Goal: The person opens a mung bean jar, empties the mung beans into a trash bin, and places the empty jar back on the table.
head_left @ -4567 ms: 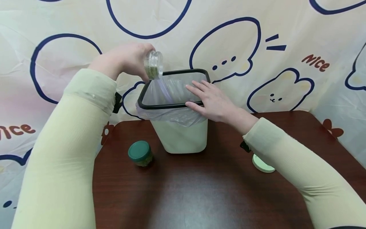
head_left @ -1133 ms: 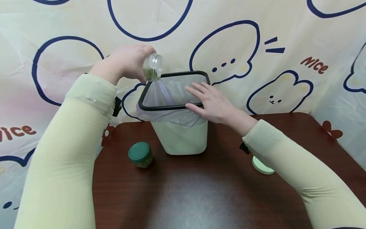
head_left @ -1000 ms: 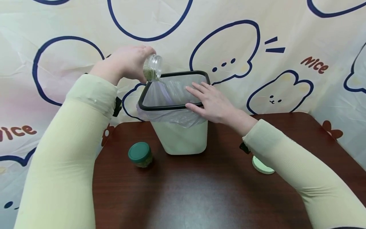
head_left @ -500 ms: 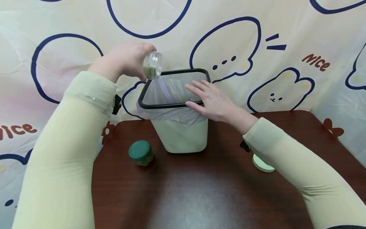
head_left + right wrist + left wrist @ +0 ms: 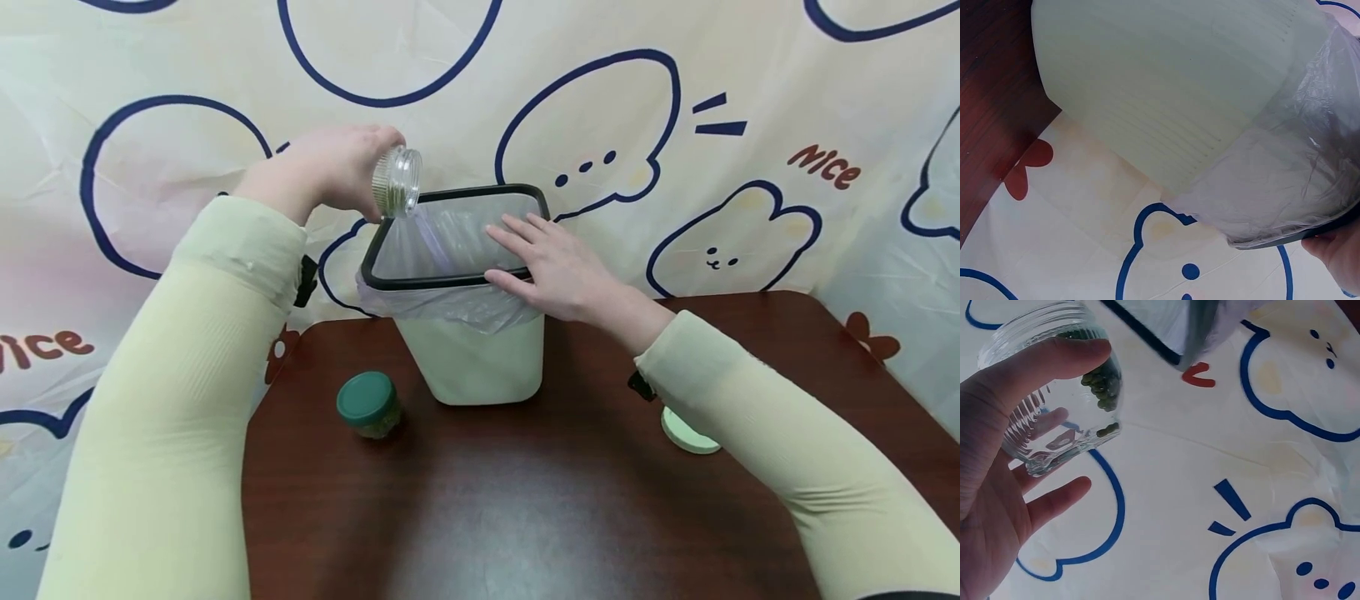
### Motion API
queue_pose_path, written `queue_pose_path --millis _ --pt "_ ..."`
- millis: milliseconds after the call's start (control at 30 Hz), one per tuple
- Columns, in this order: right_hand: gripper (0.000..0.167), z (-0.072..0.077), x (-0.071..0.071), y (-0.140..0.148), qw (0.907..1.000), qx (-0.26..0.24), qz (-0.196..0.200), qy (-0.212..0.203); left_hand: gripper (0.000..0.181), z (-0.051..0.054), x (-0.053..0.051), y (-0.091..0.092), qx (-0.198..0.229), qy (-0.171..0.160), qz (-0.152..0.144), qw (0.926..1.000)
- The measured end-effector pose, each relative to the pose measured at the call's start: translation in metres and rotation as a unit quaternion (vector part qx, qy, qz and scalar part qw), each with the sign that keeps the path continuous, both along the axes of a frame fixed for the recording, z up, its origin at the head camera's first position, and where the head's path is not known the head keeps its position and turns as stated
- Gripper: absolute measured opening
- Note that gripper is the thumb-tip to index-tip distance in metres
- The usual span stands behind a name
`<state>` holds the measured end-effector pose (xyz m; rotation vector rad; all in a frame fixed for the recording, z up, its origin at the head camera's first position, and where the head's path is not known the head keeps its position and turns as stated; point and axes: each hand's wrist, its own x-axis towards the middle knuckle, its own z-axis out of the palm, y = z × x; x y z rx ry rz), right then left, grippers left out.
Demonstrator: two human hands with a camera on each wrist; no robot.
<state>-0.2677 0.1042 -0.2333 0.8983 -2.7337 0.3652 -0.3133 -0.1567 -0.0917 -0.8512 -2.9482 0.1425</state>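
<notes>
In the head view my left hand (image 5: pixel 330 172) grips a clear ribbed jar (image 5: pixel 396 182), tilted on its side with its mouth toward the bin's left rim. Small green beans (image 5: pixel 1102 387) lie along the jar's lower side in the left wrist view. The lidless mouth is just above and beside the pale green trash bin (image 5: pixel 480 367). My right hand (image 5: pixel 558 265) rests on the bin's black rim (image 5: pixel 427 283) at the right, fingers extended. A translucent liner bag (image 5: pixel 480 308) folds over that rim. What lies at the bin's bottom is hidden.
On the brown table (image 5: pixel 525 500), a small jar with a dark green lid (image 5: pixel 367 400) stands left of the bin. A light green lid (image 5: pixel 688 433) lies partly behind my right forearm. A patterned curtain (image 5: pixel 585 100) hangs behind the bin.
Less green shows in the tilted jar than several seconds ago. A second ago, something thin seemed to fall from its mouth; none shows now. My right hand stays on the rim.
</notes>
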Motion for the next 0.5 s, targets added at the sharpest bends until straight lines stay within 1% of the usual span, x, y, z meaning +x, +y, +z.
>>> queue_pose_path --millis 100,167,300,500 --pt "0.067 -0.0012 -0.0001 -0.0004 1.0 -0.005 0.004 0.003 0.094 0.0034 0.0021 0.0014 0.016 0.008 -0.004 0.9998" --pt "0.066 -0.0015 -0.0002 -0.0003 0.9999 -0.009 0.005 0.005 0.093 0.0045 0.0026 0.003 0.007 0.015 -0.004 0.9999" --pt "0.067 -0.0014 -0.0006 -0.0006 0.9999 -0.008 0.008 0.007 0.093 0.0024 0.0029 0.0036 -0.023 0.012 0.003 0.9997" --pt "0.066 -0.0017 -0.0004 -0.0005 0.9999 -0.01 0.008 0.007 0.091 0.0002 0.0037 0.0026 -0.026 0.014 0.006 0.9996"
